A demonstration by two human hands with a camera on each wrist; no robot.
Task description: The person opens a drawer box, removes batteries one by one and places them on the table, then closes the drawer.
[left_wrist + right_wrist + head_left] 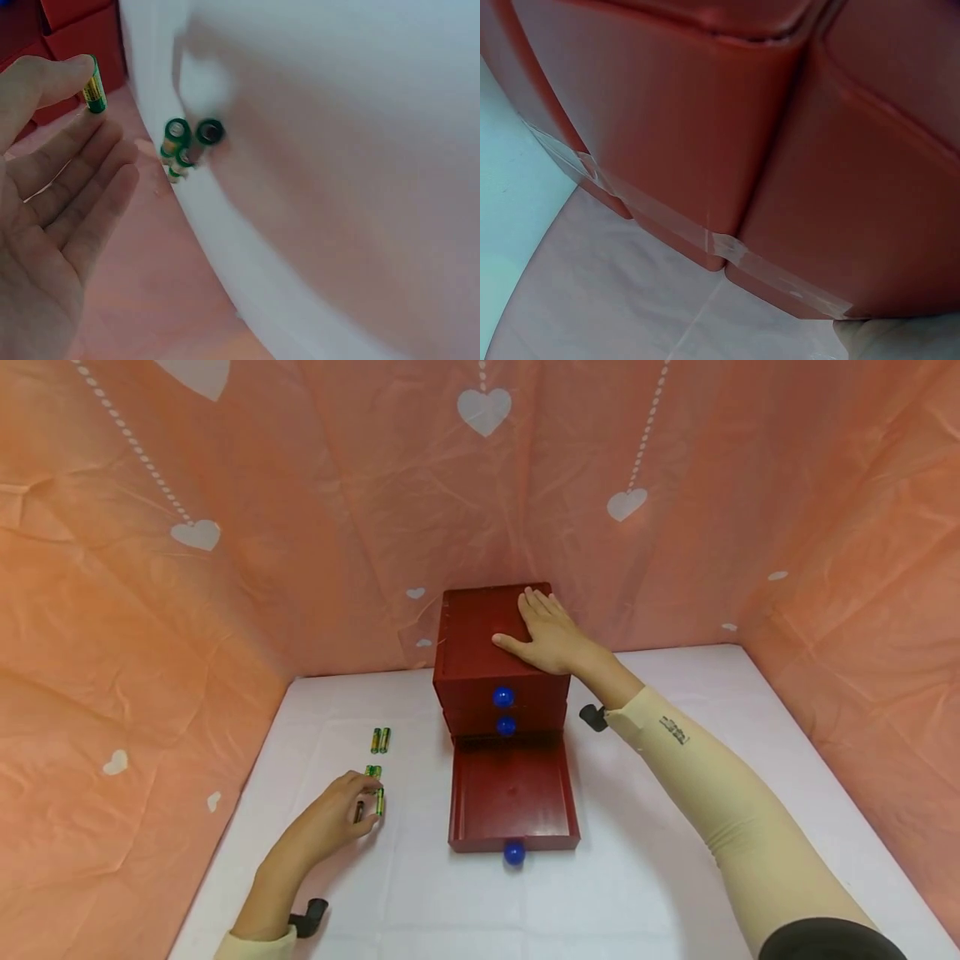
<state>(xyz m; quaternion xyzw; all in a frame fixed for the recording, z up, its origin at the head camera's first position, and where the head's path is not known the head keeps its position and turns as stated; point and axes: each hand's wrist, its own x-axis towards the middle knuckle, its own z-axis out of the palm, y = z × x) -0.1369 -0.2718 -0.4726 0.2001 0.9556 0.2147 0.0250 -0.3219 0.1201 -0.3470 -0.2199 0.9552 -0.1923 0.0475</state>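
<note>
My left hand (335,817) pinches a green and yellow battery (94,88) between thumb and index finger, just above the table, with its other fingers extended. Beyond that hand, two batteries (380,741) lie side by side, and more green batteries (373,771) are partly covered by the fingers. A darker battery (359,812) shows under the palm. The right hand (551,631) rests flat, fingers spread, on top of a dark red drawer cabinet (480,631). Its bottom drawer (513,789) is pulled out towards me; the upper two, with blue knobs, are closed.
A white cloth covers the table (630,893). Pink-orange curtains (360,527) with white hearts hang behind and on both sides. Clear tape (675,225) runs across the cabinet's red side. The open drawer's blue knob (514,853) sticks out at the front.
</note>
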